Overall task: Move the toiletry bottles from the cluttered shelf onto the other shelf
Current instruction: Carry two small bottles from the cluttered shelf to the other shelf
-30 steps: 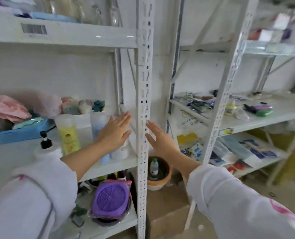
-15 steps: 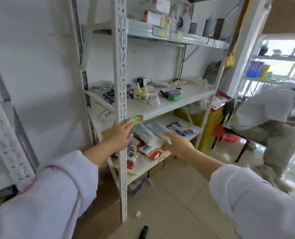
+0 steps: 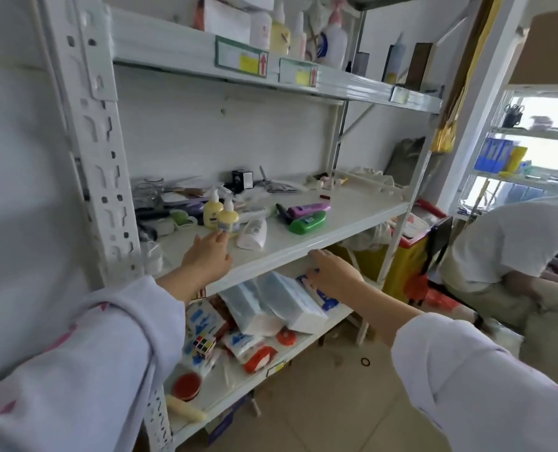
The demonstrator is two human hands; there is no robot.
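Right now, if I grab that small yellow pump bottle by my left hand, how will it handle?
The small yellow pump bottle stands upright and narrow with a tall pump, so it may tip if nudged. It looks like smooth plastic: probably light, stiff, slightly slippery. Your left hand has fingertips right at its base.

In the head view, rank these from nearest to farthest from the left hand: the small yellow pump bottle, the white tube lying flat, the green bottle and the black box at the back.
From the left hand:
1. Small yellow pump bottle, right at the fingertips.
2. White tube, lying flat just to the right.
3. Green bottle, farther right on its side.
4. Black box, at the back by the wall.
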